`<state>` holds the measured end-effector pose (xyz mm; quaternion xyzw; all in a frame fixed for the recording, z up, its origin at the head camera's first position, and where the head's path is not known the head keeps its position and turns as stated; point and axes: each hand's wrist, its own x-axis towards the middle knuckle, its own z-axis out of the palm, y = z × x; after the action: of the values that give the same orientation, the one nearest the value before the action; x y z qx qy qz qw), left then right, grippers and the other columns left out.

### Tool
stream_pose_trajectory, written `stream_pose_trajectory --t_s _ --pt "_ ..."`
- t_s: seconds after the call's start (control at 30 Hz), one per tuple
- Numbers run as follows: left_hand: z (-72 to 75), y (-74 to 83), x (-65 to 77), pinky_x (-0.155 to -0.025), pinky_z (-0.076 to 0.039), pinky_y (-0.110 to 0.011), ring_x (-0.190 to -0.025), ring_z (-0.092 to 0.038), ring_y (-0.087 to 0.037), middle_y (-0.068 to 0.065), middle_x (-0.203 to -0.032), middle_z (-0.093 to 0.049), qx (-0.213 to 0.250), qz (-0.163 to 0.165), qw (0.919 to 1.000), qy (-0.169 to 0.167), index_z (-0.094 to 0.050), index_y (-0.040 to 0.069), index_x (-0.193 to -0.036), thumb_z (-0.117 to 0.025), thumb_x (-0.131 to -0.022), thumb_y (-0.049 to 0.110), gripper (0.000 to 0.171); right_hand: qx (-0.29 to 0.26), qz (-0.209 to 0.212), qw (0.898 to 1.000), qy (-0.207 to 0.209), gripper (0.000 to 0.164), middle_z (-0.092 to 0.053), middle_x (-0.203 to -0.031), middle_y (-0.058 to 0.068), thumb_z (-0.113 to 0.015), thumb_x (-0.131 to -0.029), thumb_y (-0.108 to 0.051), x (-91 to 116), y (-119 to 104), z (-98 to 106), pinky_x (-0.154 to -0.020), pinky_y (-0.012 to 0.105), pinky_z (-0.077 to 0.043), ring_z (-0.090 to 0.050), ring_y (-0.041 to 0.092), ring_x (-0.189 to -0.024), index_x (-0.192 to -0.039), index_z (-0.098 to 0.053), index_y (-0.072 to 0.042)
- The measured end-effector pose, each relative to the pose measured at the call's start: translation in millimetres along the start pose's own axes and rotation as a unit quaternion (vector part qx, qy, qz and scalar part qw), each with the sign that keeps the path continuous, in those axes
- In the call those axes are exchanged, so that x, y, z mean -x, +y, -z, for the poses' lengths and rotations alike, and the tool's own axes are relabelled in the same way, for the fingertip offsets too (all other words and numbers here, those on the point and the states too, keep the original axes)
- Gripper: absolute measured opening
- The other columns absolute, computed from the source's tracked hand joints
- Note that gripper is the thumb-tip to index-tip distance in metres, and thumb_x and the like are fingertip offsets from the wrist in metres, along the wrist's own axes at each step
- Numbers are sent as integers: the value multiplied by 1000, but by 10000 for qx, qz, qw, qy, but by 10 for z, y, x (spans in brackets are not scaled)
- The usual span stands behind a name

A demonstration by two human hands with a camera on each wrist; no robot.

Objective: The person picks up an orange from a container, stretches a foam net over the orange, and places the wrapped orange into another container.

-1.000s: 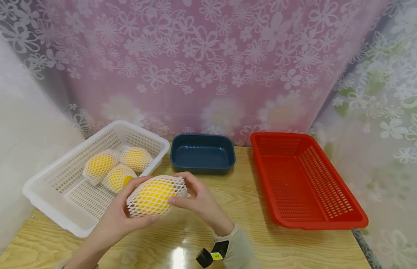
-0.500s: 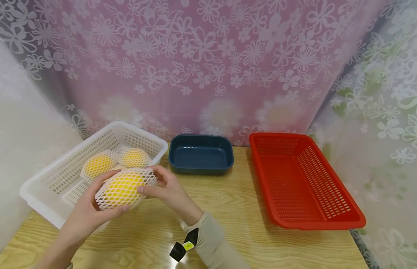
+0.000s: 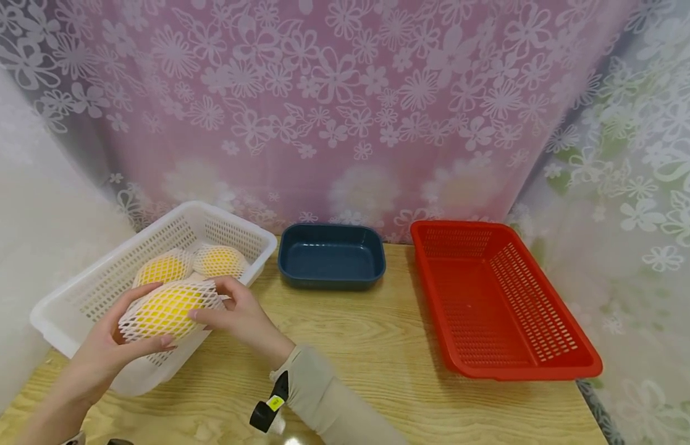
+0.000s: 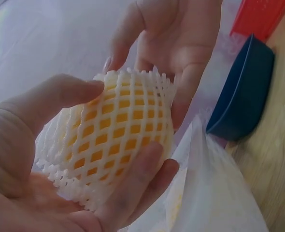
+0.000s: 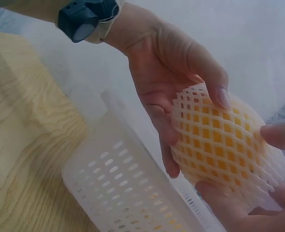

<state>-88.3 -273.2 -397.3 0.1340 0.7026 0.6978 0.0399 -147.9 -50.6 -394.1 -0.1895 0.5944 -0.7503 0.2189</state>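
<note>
Both hands hold a yellow oval fruit (image 3: 169, 309) in a white foam net, above the front part of the white basket (image 3: 228, 235). My left hand (image 3: 102, 352) curls round one end, thumb on the near side, fingers behind. At the other end my right hand (image 3: 241, 318) pinches the net's open edge, its thumb on the front. The left wrist view shows the netted fruit (image 4: 118, 130) between both hands; the right wrist view shows it (image 5: 220, 145) beside the basket's wall (image 5: 118, 169). Inside the basket lie netted fruits (image 3: 219, 261), another (image 3: 164, 269) partly covered.
A dark blue rectangular dish (image 3: 332, 256) stands at the back middle of the wooden table (image 3: 356, 346). To the right is a red perforated basket (image 3: 472, 296). A flowered pink curtain (image 3: 345, 123) hangs behind.
Both hands have moved left with the netted fruit, from beside the white basket to over it. They keep their grip. The fruits in the basket are now more covered.
</note>
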Motion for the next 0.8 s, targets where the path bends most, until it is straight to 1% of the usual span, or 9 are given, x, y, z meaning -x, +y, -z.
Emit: stream_pose_trajectory --t_s 0.07,0.23,0.3,0.37,0.47,0.57,0.67,0.73,0.8 --pt "46 -20 20 -72 -58 -41 -95 -66 -20 -6 -138 -36 -216 105 9997 -11 -28 12 -155 -57 -90 -16 76 183 -35 9998 -56 40 -58 -107 -13 -69 -89 -5 -23 26 -30 -73 22 -54 -62 3 -85 -127 -57 -12" --pt "170 -76 56 -71 -58 -38 -99 -63 -15 -6 -138 -38 -718 345 9967 119 -32 13 -154 -61 -90 -13 75 603 -117 9980 -118 39 -57 -108 -15 -71 -89 -11 -81 91 -108 -73 23 -55 -63 2 -85 -126 -58 -14" --pt "244 -99 71 -72 -57 -35 -100 -62 -13 -5 -137 -41 -836 394 9957 78 -32 13 -154 -60 -90 -13 75 759 -142 9969 -164 39 -57 -107 -16 -72 -89 -12 -92 116 -135 -72 23 -55 -63 2 -83 -125 -58 -15" --pt "348 -132 83 -74 -57 -32 -103 -60 -11 -2 -138 -42 -865 341 9956 -90 -30 11 -155 -58 -90 -14 75 864 -188 9958 -249 41 -57 -107 -17 -72 -88 -11 -95 138 -170 -72 22 -54 -63 2 -83 -126 -58 -15" --pt "547 -159 83 -77 -57 -34 -107 -60 -12 1 -141 -39 -880 316 9941 -542 -25 9 -156 -54 -91 -16 76 781 -354 9949 -522 45 -58 -107 -17 -70 -89 -10 -78 142 -234 -74 21 -53 -63 1 -85 -131 -55 -15" --pt "770 -152 51 -75 -57 -37 -106 -61 -13 10 -144 -37 -1111 397 9867 -1121 -19 10 -157 -53 -92 -15 78 142 -660 9940 -856 50 -56 -115 -13 -65 -92 -8 -46 122 -314 -82 21 -52 -63 2 -94 -138 -47 -16" --pt "985 -140 -56 -73 -57 -40 -103 -62 -16 12 -144 -38 -1220 350 9719 -1983 -15 8 -158 -53 -91 -15 80 -576 -1081 9865 -1089 59 -44 -137 -7 -59 -96 -11 -6 94 -385 -91 25 -50 -59 3 -107 -149 -34 -20" --pt "1110 -135 -157 -73 -57 -41 -103 -63 -19 12 -147 -38 -992 333 9603 -2585 -13 4 -157 -52 -90 -16 80 -995 -1284 9805 -1102 65 -31 -147 -4 -57 -97 -13 7 86 -435 -97 29 -47 -55 5 -115 -153 -26 -22" --pt "1212 -140 -282 -76 -57 -42 -102 -62 -25 4 -148 -40 -595 265 9449 -3208 -11 -2 -155 -50 -88 -20 80 -1312 -1411 9757 -1044 67 -23 -153 -2 -56 -98 -15 14 92 -486 -102 34 -45 -49 8 -123 -155 -21 -23"
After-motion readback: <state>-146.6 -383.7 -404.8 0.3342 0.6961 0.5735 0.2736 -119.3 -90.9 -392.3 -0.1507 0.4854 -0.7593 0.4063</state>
